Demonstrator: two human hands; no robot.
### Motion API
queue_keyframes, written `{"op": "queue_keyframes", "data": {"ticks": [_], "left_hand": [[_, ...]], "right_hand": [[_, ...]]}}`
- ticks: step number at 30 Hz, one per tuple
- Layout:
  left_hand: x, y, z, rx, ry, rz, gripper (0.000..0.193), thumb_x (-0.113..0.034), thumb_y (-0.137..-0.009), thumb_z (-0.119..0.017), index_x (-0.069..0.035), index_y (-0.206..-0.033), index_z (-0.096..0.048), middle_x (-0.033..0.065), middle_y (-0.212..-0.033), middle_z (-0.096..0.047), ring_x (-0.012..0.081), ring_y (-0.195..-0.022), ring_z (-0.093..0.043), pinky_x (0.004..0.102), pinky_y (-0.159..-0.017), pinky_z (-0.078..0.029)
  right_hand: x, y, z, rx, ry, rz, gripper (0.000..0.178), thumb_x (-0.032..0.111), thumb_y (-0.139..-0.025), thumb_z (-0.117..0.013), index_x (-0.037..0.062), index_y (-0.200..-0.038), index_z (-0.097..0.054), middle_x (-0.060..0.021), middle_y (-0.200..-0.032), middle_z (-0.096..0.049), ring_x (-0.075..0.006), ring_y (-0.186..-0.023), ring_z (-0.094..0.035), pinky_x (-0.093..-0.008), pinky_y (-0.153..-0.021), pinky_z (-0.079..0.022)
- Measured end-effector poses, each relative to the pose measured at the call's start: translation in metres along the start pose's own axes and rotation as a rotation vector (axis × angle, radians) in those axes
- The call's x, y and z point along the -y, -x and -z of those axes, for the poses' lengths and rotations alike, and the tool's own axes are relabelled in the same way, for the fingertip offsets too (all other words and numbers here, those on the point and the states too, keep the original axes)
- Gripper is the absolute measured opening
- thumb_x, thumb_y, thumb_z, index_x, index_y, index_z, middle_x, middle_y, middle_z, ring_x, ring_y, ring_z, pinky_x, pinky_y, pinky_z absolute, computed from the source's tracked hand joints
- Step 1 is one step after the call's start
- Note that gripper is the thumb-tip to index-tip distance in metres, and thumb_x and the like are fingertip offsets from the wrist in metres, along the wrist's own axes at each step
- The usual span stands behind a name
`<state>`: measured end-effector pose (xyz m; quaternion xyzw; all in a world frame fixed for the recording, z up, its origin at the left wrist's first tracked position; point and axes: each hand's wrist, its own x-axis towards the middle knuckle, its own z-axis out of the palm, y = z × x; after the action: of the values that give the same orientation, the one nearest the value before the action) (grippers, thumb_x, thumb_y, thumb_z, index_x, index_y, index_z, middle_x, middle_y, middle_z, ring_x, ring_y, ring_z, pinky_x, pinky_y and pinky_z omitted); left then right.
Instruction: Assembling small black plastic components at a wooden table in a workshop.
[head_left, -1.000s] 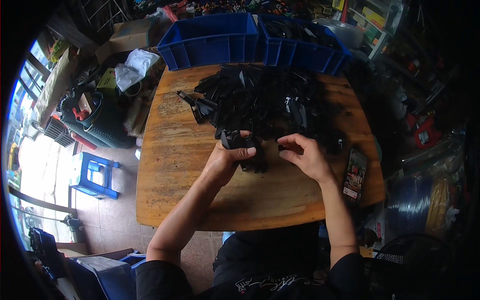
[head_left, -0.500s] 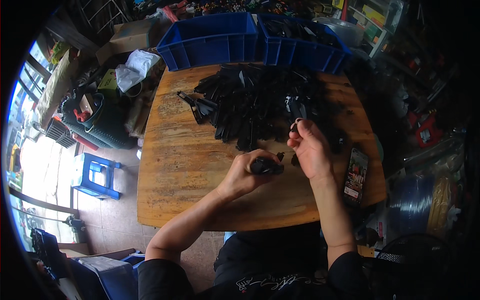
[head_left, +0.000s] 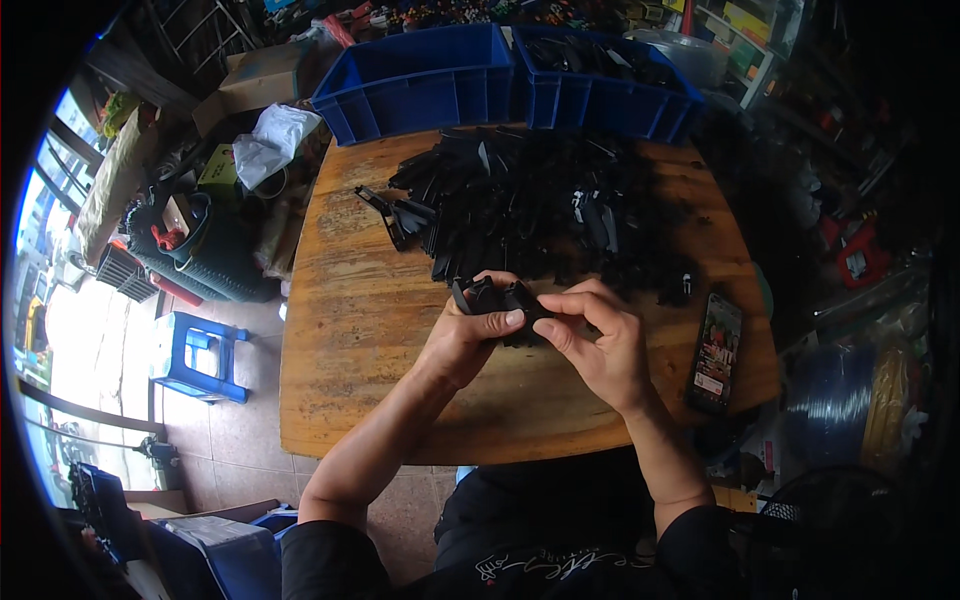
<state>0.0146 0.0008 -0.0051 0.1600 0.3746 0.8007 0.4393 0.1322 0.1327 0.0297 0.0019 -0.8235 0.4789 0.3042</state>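
Note:
My left hand [head_left: 462, 335] is closed around a few black plastic pieces [head_left: 486, 293], its thumb pressed along the front one. From the right, the thumb and fingers of my right hand [head_left: 598, 338] pinch the end of a dark piece [head_left: 521, 299] that my left hand also grips. Whether a smaller part sits between the right fingertips is too dark to see. Just beyond both hands spreads a large heap of long black plastic pieces [head_left: 490, 205] on the wooden table [head_left: 345, 370].
Two blue bins [head_left: 420, 97] stand at the table's far edge; the right one holds black pieces [head_left: 590, 60]. A phone [head_left: 716, 350] with a lit screen lies at the right edge. On the floor to the left is a blue stool [head_left: 200, 355].
My right hand has come down and left from above the table to meet my left hand. My left hand has risen slightly and turned, showing the pieces upright.

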Motion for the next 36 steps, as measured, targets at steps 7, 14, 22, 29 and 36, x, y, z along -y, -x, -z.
{"op": "queue_keyframes", "data": {"ticks": [7, 14, 22, 29, 36], "left_hand": [[-0.005, 0.003, -0.004, -0.013, -0.172, -0.062, 0.039, -0.002, -0.067, -0.075, -0.006, -0.102, -0.057, -0.0004, -0.083, -0.059, 0.0109, -0.077, -0.054, 0.0239, -0.070, -0.043], [-0.004, 0.006, -0.008, -0.067, -0.171, -0.085, 0.039, -0.004, -0.065, -0.074, -0.004, -0.100, -0.056, 0.0057, -0.090, -0.059, 0.0171, -0.088, -0.056, 0.0279, -0.080, -0.043], [0.001, 0.015, -0.012, -0.043, -0.193, -0.077, 0.035, -0.006, -0.070, -0.074, -0.005, -0.102, -0.058, 0.0001, -0.086, -0.060, 0.0118, -0.084, -0.055, 0.0253, -0.078, -0.043], [-0.009, 0.002, -0.016, -0.033, -0.033, -0.170, 0.037, -0.012, -0.076, -0.069, -0.007, -0.108, -0.050, 0.0085, -0.095, -0.061, 0.0211, -0.098, -0.058, 0.0338, -0.083, -0.047], [-0.047, -0.024, 0.013, -0.162, 0.251, 0.017, 0.032, -0.027, -0.084, -0.056, -0.007, -0.108, -0.052, 0.0128, -0.108, -0.057, 0.0313, -0.106, -0.054, 0.0551, -0.088, -0.043]], "right_hand": [[0.000, -0.002, -0.001, -0.032, 0.012, 0.040, 0.017, 0.002, -0.075, -0.070, -0.0020, -0.089, -0.063, -0.0073, -0.083, -0.059, -0.0149, -0.074, -0.060, -0.0242, -0.064, -0.049], [-0.003, 0.006, 0.003, 0.067, 0.025, -0.027, 0.013, 0.006, -0.079, -0.068, -0.0021, -0.086, -0.061, -0.0036, -0.080, -0.058, -0.0103, -0.072, -0.056, -0.0226, -0.066, -0.047], [0.002, 0.015, -0.008, 0.168, -0.185, -0.281, 0.016, 0.014, -0.095, -0.046, 0.0023, -0.083, -0.044, -0.0027, -0.068, -0.052, -0.0092, -0.062, -0.054, -0.0237, -0.055, -0.044], [-0.016, -0.014, 0.027, 0.187, 0.124, -0.131, 0.014, 0.013, -0.091, -0.053, 0.0011, -0.084, -0.053, -0.0026, -0.069, -0.051, -0.0102, -0.063, -0.048, -0.0239, -0.057, -0.041], [-0.041, 0.007, 0.051, 0.193, 0.563, -0.222, 0.019, 0.008, -0.076, -0.067, -0.0015, -0.091, -0.062, -0.0127, -0.081, -0.059, -0.0258, -0.071, -0.060, -0.0334, -0.060, -0.047]]}}
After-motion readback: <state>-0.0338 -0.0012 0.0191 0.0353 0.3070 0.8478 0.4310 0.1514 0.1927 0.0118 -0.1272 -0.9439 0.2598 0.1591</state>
